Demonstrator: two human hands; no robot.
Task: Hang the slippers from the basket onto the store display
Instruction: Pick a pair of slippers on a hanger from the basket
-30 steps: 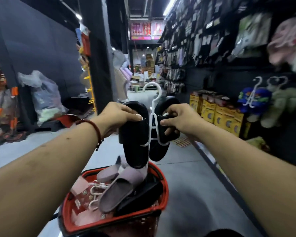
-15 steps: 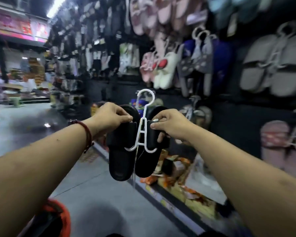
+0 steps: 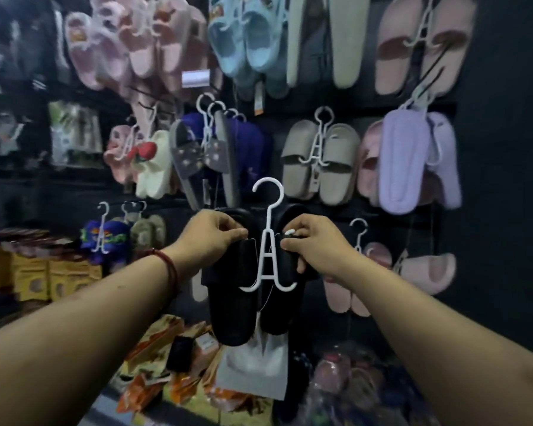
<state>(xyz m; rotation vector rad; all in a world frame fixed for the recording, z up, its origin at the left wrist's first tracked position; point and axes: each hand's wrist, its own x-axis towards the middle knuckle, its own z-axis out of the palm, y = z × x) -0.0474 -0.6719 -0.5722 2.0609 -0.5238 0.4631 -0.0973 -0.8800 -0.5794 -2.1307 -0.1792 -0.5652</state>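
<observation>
A pair of black slippers (image 3: 233, 305) hangs on a white plastic hanger (image 3: 269, 250) with its hook pointing up. My left hand (image 3: 211, 236) grips the left slipper near its top. My right hand (image 3: 316, 245) grips the right slipper, fingers curled round its strap. I hold the pair in front of the dark display wall (image 3: 493, 186), just below a row of hung slippers. The basket is out of view.
Hung pairs fill the wall: grey slides (image 3: 320, 161), lilac slippers (image 3: 403, 164), navy ones (image 3: 243, 152), pink ones (image 3: 425, 272) low right, blue ones (image 3: 105, 238) low left. Yellow boxes (image 3: 34, 278) and bagged goods (image 3: 253, 367) lie on the low shelf below.
My view has swung right from the aisle and basket to face the display wall. Both hands kept their hold on the black pair and carried it closer to the wall.
</observation>
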